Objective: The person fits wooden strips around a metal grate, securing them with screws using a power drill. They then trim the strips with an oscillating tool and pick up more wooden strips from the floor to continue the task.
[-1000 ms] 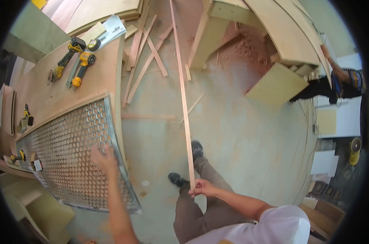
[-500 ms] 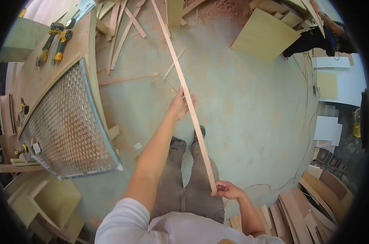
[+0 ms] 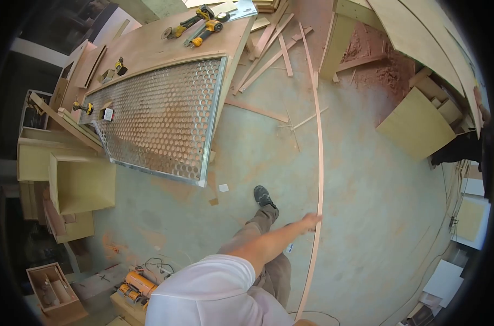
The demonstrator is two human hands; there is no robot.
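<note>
A long, thin wooden strip (image 3: 319, 157) runs from the scrap wood at the top of the view down past my body to the bottom edge. My left hand (image 3: 311, 221) is closed around the strip below its middle, the fingers partly hidden and a little blurred. The strip bends slightly along its length. My right hand is out of sight, and so is the strip's near end.
On the left, a workbench (image 3: 149, 41) carries a perforated metal panel (image 3: 154, 119) and yellow power tools (image 3: 206, 32). Loose wood strips (image 3: 266, 70) lie on the floor ahead. Open wooden boxes (image 3: 84, 185) and an orange machine (image 3: 138, 283) stand at lower left.
My view has swung left, bringing the workbench and boxes further in. My left hand has closed on the strip after supporting it loosely. My right hand has gone from view; my feet have shifted.
</note>
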